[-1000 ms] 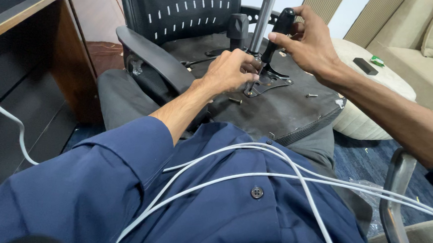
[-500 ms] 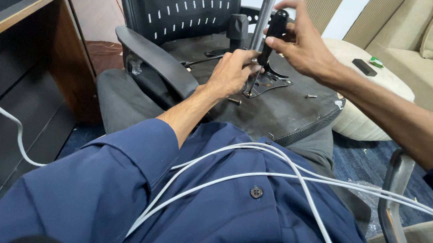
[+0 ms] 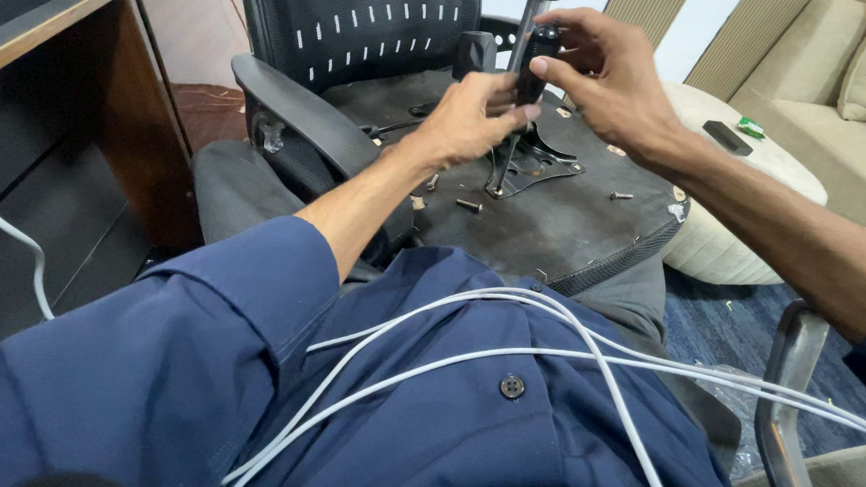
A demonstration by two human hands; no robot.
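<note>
The screwdriver (image 3: 522, 99) stands nearly upright over the underside of the overturned chair seat (image 3: 575, 217), its long axis running top to bottom with a slight lean, so that the black handle sits up and to the right while the thin metal shaft slants down and a little left. The tip points down and meets the black metal mounting plate (image 3: 538, 165) bolted to the seat, at the plate's near left corner.

The right hand (image 3: 603, 78) is clenched round the top of the handle, thumb and fingers wrapped about it from the right. The left hand (image 3: 466, 120) comes in from the lower left and grasps the tool lower down, where handle meets shaft, fingertips pinching it. The screwdriver thus lies between the two hands, right above, left below, both touching it.

Just behind the tool rises the chair's silver gas cylinder (image 3: 524, 33), close beside the handle. Two loose screws lie on the seat: one (image 3: 468, 206) just near of the plate, another (image 3: 620, 196) to its right. White cables (image 3: 547, 351) cross the person's blue shirt (image 3: 461, 436) below.
</note>
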